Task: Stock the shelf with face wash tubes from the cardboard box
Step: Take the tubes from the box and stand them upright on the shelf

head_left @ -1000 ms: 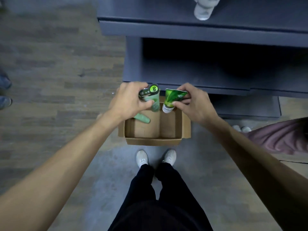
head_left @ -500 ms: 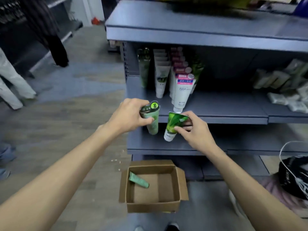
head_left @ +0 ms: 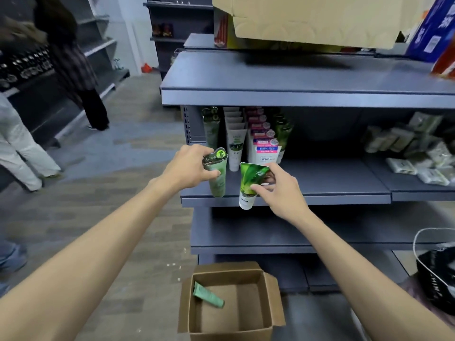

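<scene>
two tubes gripped: left hand (head_left: 187, 168) holds pale green tube (head_left: 218, 172), right hand (head_left: 278, 190) pinches leaf-print tube (head_left: 250, 184); either could topple the standing rows (head_left: 248, 134) when set down.

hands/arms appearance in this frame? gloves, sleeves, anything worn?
Both hands are bare: no gloves on the left hand or the right hand. No rings, watch or wristband show. Both forearms are bare from wrist to frame edge, so no sleeves are in view. No markers, tape or cables on either arm.
</scene>
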### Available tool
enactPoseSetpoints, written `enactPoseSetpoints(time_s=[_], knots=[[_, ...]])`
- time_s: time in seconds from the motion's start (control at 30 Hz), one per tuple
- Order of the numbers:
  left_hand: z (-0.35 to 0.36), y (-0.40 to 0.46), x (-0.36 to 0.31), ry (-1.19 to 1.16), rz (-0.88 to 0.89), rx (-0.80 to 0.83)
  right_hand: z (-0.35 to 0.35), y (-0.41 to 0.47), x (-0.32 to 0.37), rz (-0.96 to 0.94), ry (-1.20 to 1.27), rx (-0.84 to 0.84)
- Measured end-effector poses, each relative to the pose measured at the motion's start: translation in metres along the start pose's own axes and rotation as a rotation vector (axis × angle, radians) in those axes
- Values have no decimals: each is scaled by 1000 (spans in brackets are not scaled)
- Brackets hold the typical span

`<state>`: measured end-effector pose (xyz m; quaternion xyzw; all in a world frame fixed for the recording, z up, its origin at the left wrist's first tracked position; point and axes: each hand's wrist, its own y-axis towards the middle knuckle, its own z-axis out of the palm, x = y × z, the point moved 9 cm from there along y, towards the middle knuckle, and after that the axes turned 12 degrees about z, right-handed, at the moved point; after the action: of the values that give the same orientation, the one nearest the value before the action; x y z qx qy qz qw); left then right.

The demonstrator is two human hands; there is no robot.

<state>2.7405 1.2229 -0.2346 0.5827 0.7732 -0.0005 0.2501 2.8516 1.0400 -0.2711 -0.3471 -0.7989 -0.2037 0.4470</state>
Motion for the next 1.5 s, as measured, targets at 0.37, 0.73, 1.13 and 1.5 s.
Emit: enactPoseSetpoints(time_s=[0.37, 0.73, 1.13, 1.5], knots=[[25, 26, 27, 18, -119, 45, 14, 48, -10, 10, 20, 63], [46, 46, 44, 4, -118, 101, 19, 64, -22, 39, 13, 82], [87, 7, 80, -275, -275, -95, 31, 52, -25, 109, 47, -53], [119, -5, 81, -260, -374, -243, 37, 50, -34, 129, 40, -59]])
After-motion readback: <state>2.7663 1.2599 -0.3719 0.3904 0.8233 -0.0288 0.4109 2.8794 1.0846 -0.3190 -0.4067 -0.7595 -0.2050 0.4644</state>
